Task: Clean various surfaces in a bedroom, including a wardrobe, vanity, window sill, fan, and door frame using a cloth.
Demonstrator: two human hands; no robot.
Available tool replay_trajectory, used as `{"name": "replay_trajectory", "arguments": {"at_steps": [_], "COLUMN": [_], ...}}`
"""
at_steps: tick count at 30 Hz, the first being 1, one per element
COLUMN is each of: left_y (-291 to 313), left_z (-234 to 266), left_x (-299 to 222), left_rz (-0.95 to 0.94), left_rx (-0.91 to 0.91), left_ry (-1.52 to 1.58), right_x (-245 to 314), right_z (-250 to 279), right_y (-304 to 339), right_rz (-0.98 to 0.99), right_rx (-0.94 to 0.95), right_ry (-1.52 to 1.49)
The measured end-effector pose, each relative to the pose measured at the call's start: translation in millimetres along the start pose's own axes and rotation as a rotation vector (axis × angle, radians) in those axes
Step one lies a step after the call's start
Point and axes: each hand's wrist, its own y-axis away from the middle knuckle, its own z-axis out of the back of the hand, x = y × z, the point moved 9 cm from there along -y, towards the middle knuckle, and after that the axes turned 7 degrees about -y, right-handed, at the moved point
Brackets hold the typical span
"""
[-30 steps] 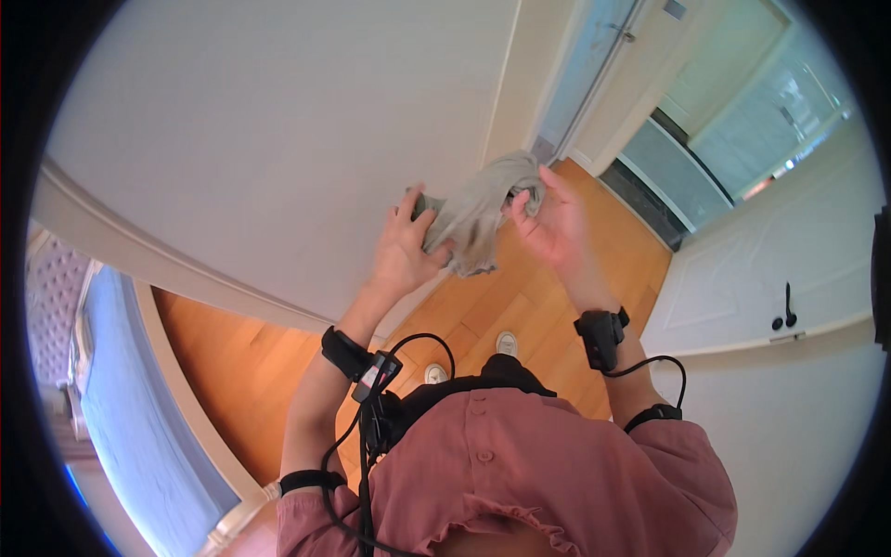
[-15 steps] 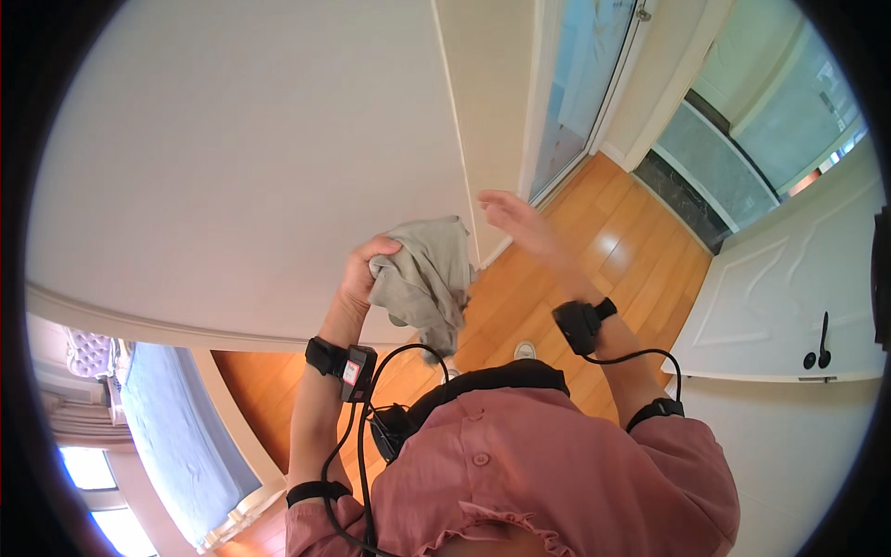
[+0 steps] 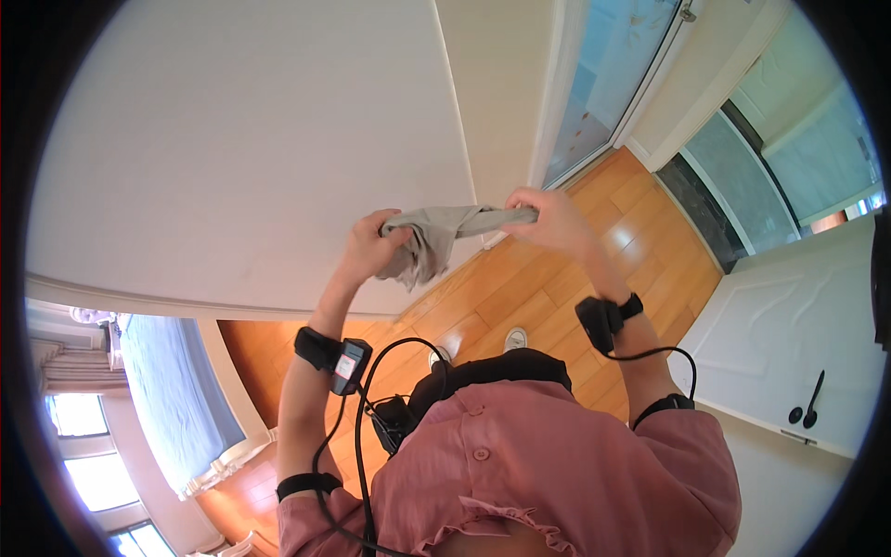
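A grey-green cloth (image 3: 429,243) is stretched between my two hands, in front of a wide pale panel. My left hand (image 3: 375,245) grips its bunched left part, where loose folds hang down. Its right end is drawn into a narrow strip, and my right hand (image 3: 549,221) is closed round that strip, with a short tip showing at the fingers. Both hands are held up in front of my body, above the wooden floor.
The large pale panel (image 3: 251,148) fills the upper left. A bed with a blue cover (image 3: 176,390) stands at lower left. To the right are a glass door (image 3: 617,88) and a white door (image 3: 770,325) with a black handle. My shoes are on the wooden floor (image 3: 548,311).
My right hand, empty and apart before, has taken hold of the cloth's right end. The cloth, which hung from my left hand, is now drawn out sideways.
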Motion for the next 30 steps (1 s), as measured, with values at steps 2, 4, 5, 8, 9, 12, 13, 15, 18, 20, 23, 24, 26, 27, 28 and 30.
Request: {"name": "replay_trajectory", "arguments": {"at_steps": [2,4,5,8,9,12,13,15,18,20,23,24,26,27,28,30], "left_y": [-3,-5,-5,-5,-7,-6,-2,10,30,54,116,137,170,183,194,200], "left_z": [4,-3,-8,-5,-6,-5,-16,-16,6,84,179,203,243,259,273,310], "left_x": [23,17,12,-2,-1,-17,-30,-54,-106,-124,-135,-140,-144,-146,-144,-121], "left_rz": [0.068,0.098,0.113,0.004,0.0,-0.174,-0.201,-0.246,-0.505,-0.556,-0.582,-0.575,-0.547,-0.475,-0.393,-0.339], "left_rx": [-0.158,-0.131,-0.104,-0.051,-0.04,0.058,0.156,0.217,0.171,-0.466,-1.122,-1.256,-1.417,-1.557,-1.695,-1.68], "left_ry": [0.312,0.639,0.976,1.018,1.016,1.083,1.005,0.92,0.118,-0.397,-0.804,-0.896,-1.015,-1.1,-1.182,-1.055], "right_x": [0,8,4,-35,-42,-39,-30,-8,21,41,149,196,286,341,380,449], "right_z": [-14,-68,-71,-78,-70,-93,-108,-108,-76,-35,79,107,150,167,173,167], "right_y": [10,25,27,15,2,-24,-28,-31,-57,-78,-93,-95,-100,-114,-107,-91], "right_rz": [-0.035,0.313,0.316,0.03,-0.036,-0.214,-0.335,-0.202,-0.1,-0.071,0.399,0.581,0.89,0.997,1.06,1.467], "right_rx": [0.006,0.374,0.367,0.349,0.164,0.023,0.08,0.072,0.032,-0.051,-0.265,-0.28,-0.46,0.027,0.522,-0.797], "right_ry": [0.021,-0.037,-0.034,-0.208,-0.614,-1.36,-1.699,-1.75,-1.73,-1.585,-1.129,-1.048,-0.665,-0.656,-0.613,0.17]}}
